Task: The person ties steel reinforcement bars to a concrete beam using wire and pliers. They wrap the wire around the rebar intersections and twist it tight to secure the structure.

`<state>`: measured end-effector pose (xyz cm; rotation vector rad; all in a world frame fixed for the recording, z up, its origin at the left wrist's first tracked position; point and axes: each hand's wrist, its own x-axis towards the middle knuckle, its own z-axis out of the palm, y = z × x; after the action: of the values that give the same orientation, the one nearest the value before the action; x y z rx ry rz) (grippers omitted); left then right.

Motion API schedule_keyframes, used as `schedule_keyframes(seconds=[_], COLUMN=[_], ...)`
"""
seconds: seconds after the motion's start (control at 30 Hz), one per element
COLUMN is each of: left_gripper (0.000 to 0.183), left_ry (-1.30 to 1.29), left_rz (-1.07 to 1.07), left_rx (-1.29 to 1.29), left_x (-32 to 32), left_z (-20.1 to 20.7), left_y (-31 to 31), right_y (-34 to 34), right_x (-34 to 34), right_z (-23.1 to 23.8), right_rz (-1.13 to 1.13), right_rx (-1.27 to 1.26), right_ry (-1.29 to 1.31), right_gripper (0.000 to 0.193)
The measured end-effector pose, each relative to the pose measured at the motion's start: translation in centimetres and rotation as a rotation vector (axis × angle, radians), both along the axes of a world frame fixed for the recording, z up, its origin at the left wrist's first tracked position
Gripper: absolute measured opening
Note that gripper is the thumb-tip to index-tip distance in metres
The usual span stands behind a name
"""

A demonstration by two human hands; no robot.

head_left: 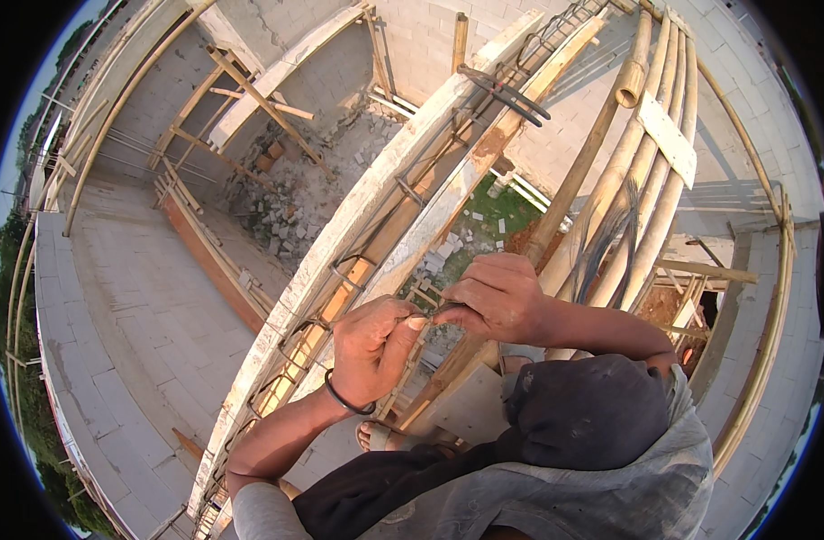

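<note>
Pale boards [340, 238] run left, bamboo poles [607, 189] right with dark wires [629, 229]; near, between them, I see the left hand [373, 346] and right hand [498, 297] together, seemingly pinching a thin dark strip [442, 308]; slackening fingertips could drop it below.

The left hand [373, 346] and right hand [498, 295] pinch close together between timber formwork [347, 218] and bamboo poles [661, 220].

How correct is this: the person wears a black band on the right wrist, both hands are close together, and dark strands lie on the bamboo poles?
Only the wrist is wrong: the head view shows the black band on the wrist of the left hand. The rest stands.
</note>
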<state>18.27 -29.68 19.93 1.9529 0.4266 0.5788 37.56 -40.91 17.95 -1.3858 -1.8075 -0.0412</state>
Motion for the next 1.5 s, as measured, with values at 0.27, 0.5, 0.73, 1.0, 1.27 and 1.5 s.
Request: schedule_keyframes(seconds=[0.27, 0.5, 0.73, 1.0, 1.27, 1.5], left_gripper=[0.01, 0.01, 0.011, 0.011, 0.016, 0.029], left_ry=[-0.106, -0.039, -0.005, -0.063, -0.093, 0.052], left_rz=[-0.107, -0.031, 0.033, 0.015, -0.051, -0.082], left_rx=[0.352, 0.052, -0.072, 0.146, 0.182, -0.353], left_x=[-0.2, -0.3, -0.1, -0.5, -0.1, -0.5], left_z=[-0.9, -0.7, -0.6, -0.6, -0.9, -1.5], left_y=[1.0, 0.6, 0.5, 1.0, 1.2, 1.3], right_y=[-0.5, 0.0, 0.2, -0.3, 0.4, 0.0], right_x=[0.4, 0.0, 0.5, 0.1, 0.8, -0.2], right_z=[1.4, 1.1, 0.4, 0.7, 0.2, -0.7], right_rz=[0.247, 0.194, 0.158, 0.117, 0.174, -0.136], right_rx=[-0.63, -0.306, 0.172, -0.24, -0.232, 0.374], right_ry=[0.753, 0.555, 0.0, 0.567, 0.274, -0.43], right_gripper=[0.017, 0.027, 0.03, 0.023, 0.016, 0.019])
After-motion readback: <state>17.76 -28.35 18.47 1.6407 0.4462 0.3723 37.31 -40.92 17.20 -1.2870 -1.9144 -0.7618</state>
